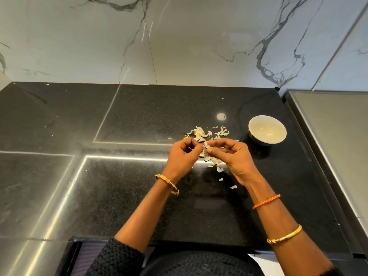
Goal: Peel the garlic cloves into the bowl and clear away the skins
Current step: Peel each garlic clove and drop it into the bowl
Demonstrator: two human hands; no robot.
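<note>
Fingers (196, 146) of both hands are pinched on a garlic clove (205, 145); if fumbled, it may be lost among skins (207, 133) at 12 o'clock, short of the bowl (266, 121) at 2 o'clock.

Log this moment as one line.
left hand + right hand: pinching garlic clove | papery skins: on black counter | white ceramic bowl: right

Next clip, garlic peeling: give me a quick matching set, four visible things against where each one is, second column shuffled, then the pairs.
Things:
1. bowl
2. skins
3. orange band
4. clove

Places:
A. pinched between the fingers of both hands
B. on the right wrist
C. standing on the counter, right of the hands
D. scattered on the counter around and under the hands

Pairs: 1-C, 2-D, 3-B, 4-A
</note>
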